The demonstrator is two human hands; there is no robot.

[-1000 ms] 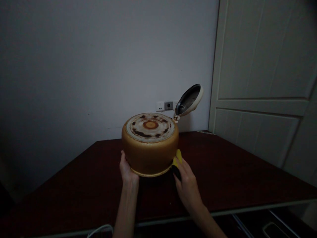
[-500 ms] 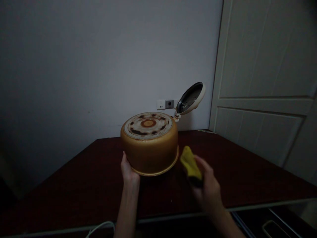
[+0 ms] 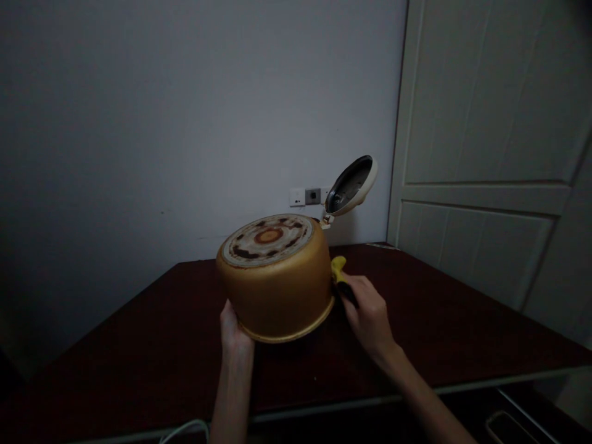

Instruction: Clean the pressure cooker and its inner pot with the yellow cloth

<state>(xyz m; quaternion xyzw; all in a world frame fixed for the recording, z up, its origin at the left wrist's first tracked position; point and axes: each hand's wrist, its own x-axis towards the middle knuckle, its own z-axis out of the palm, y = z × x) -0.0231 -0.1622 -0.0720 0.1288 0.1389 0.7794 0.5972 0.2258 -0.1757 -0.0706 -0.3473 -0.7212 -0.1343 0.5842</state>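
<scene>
A golden rice cooker inner pot (image 3: pixel 280 296) is held upside down and tilted above the table, its pale base marked with dark and rusty stains. My left hand (image 3: pixel 235 330) grips the pot's rim at the lower left; most of its fingers are hidden under the pot. On the other side, my right hand (image 3: pixel 370 308) is closed around a yellow sponge (image 3: pixel 338 266) with a dark part, which meets the pot's right wall. The pot's inside is out of sight.
Behind the pot stands a rice cooker with its lid (image 3: pixel 351 185) raised; its body is hidden. Wall sockets (image 3: pixel 305 197) are at the back. The dark red table (image 3: pixel 157 333) ends against the wall and a pale panelled door (image 3: pixel 472 246). A light cable (image 3: pixel 187 427) lies at the front edge.
My right hand has moved left and up, bringing the sponge from beside the pot against its right wall. The pot has tilted, its left side lower.
</scene>
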